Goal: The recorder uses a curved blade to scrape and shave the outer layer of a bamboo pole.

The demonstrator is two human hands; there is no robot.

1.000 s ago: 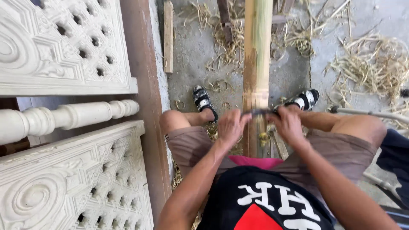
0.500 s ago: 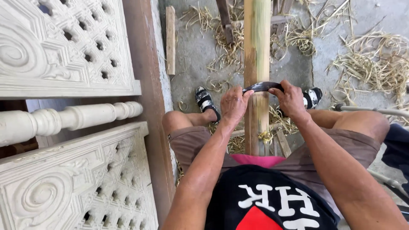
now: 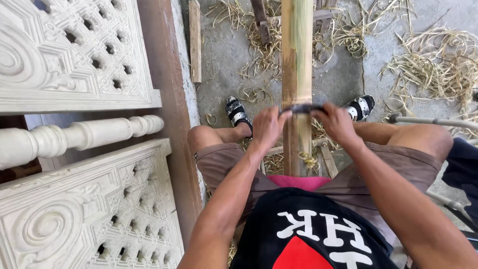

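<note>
**Curved blade held across a bamboo pole**

The left hand and the right hand are closed on the two ends of a dark curved blade, just right of centre frame. The blade is laid across a bamboo pole running up between the knees to the top edge. Bamboo shavings are scattered over the concrete floor at upper right; carved white panels are stacked along the left.

A dark curved blade lies crosswise on an upright, partly peeled bamboo pole
</note>
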